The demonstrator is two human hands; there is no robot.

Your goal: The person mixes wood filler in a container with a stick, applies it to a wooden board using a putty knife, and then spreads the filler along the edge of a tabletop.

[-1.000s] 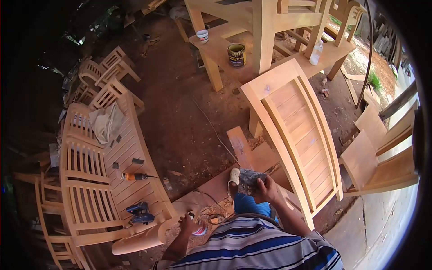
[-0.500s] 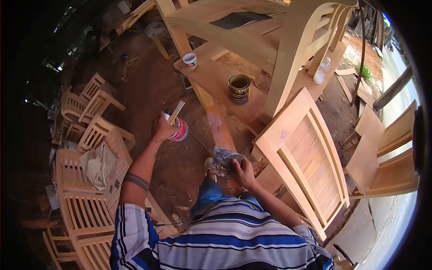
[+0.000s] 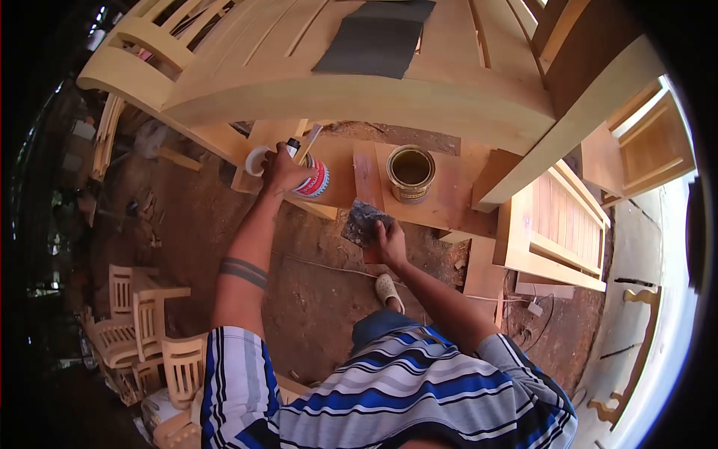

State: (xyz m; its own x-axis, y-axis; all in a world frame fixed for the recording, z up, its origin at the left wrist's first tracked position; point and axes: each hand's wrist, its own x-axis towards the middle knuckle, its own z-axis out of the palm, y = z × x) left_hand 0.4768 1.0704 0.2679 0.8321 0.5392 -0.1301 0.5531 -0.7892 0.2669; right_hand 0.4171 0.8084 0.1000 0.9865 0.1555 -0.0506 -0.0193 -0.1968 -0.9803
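My left hand (image 3: 283, 170) is closed around a red and white can (image 3: 314, 183) at the edge of a low wooden board. A flat wooden stick (image 3: 308, 144) stands up out of this can, and a black-capped item (image 3: 292, 146) shows by my fingers. Just left of the hand is a white cup (image 3: 256, 161), partly covered by it. My right hand (image 3: 390, 243) grips a flat grey stained piece (image 3: 360, 223), thumb on top; its exact kind I cannot make out. Beyond that piece stands an open dark can (image 3: 410, 173) with a yellowish inside.
A large wooden bench (image 3: 359, 97) spans the top, with a dark grey sheet (image 3: 374, 37) lying on it. To the right leans a slatted wooden panel (image 3: 565, 217). Wooden chairs (image 3: 142, 322) are piled at lower left. A cable (image 3: 329, 266) crosses the dirt floor.
My view has shifted toward the bench. My left hand has carried the red and white can from above the floor to the low board, beside the white cup. My right hand keeps the grey piece.
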